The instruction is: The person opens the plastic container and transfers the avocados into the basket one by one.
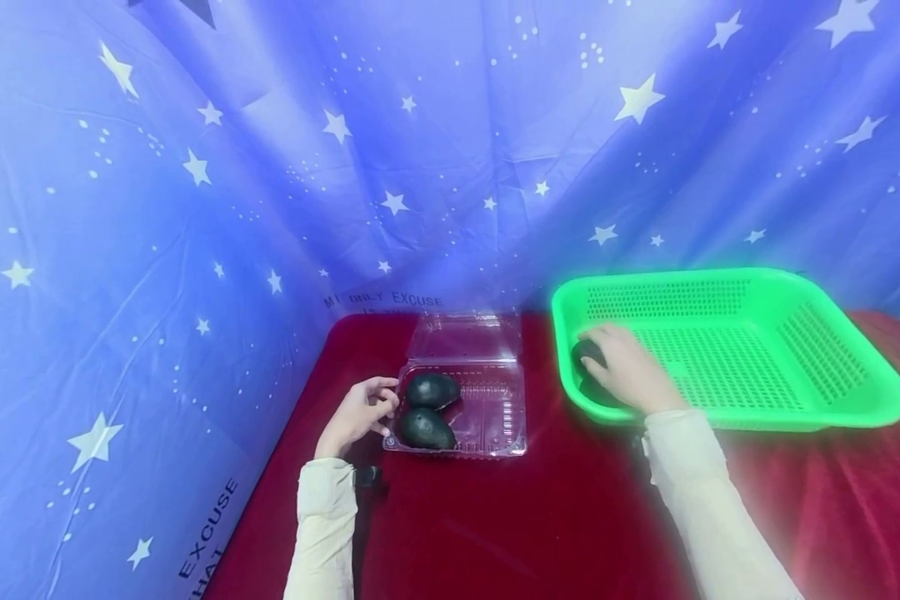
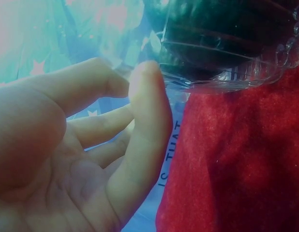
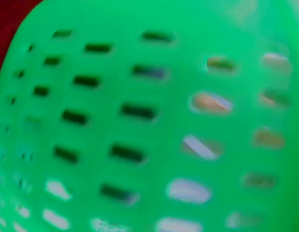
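Two dark green avocados, one at the back (image 1: 432, 390) and one at the front (image 1: 427, 428), lie in the left half of a clear plastic clamshell box (image 1: 487, 417), its lid (image 1: 465, 336) folded back. At the box's left edge, my left hand (image 1: 356, 417) pinches the rim with thumb and fingertips; the left wrist view shows the hand (image 2: 91, 140) close up under the box wall. Inside the left end of a green basket (image 1: 862, 358), my right hand (image 1: 624, 367) grips another dark avocado (image 1: 589, 353), partly hidden by the fingers. Only the slotted basket wall (image 3: 115, 96) fills the right wrist view.
A red cloth (image 1: 480, 525) covers the table under box and basket. Blue curtains with white stars (image 1: 450, 167) hang behind and along the left. The basket's raised rim (image 1: 720, 423) runs beneath my right wrist. A strip of red cloth separates box and basket.
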The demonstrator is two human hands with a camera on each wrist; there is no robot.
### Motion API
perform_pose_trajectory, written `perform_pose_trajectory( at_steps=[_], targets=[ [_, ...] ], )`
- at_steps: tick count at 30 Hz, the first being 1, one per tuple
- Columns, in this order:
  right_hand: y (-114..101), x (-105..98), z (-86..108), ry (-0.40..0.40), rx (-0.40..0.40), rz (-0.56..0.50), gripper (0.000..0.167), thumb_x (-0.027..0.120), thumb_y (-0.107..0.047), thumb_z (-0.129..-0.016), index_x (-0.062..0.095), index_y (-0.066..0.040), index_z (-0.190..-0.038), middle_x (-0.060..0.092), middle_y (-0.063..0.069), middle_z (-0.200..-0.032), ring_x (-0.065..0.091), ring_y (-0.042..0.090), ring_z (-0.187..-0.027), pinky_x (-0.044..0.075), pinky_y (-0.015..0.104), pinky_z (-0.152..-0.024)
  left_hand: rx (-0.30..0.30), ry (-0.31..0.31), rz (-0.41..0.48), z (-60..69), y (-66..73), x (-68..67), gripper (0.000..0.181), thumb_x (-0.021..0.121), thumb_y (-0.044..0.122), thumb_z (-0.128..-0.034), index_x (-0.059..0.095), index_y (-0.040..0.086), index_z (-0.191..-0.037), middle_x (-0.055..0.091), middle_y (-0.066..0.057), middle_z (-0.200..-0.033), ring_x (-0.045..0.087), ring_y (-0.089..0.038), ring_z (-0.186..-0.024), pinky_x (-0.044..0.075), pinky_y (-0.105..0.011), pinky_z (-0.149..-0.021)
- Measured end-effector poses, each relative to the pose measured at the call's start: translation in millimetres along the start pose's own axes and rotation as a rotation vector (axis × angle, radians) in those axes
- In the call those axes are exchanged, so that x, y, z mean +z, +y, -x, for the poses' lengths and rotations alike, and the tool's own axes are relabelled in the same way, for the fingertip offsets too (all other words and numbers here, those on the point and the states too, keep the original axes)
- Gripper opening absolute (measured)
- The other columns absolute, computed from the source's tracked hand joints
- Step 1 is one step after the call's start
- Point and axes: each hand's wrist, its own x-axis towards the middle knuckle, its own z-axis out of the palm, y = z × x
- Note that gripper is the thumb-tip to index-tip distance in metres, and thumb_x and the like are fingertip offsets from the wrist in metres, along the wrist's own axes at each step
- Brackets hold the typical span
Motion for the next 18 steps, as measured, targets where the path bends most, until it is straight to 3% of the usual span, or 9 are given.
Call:
perform_pose_trajectory(
  at_steps=[6,18],
  targets=[
    [-14,2,-7.9,0.011,-0.007,-0.007,0.042,0.063,-0.011,-0.092,0.056,0.005,-0.130,0.058,0.025,-0.130,0.050,0.042,-0.125,0.040,0.060,-0.107,0.001,-0.008,0.001,3.5,8.0,-0.3,0.045,0.057,-0.008,-0.0884,0.052,-0.010,-0.134,0.060,-0.016,-0.098,0.059,-0.018,-0.075,0.059,-0.031,-0.053],
    [-49,8,-14.0,-0.011,-0.014,-0.010,0.042,0.064,-0.014,-0.094,0.055,0.001,-0.132,0.057,0.022,-0.132,0.050,0.040,-0.128,0.041,0.057,-0.109,0.007,0.001,0.000,-0.2,1.2,0.0,0.044,0.060,-0.005,-0.0903,0.053,-0.008,-0.133,0.061,-0.018,-0.100,0.059,-0.017,-0.074,0.059,-0.029,-0.053]
  ],
)
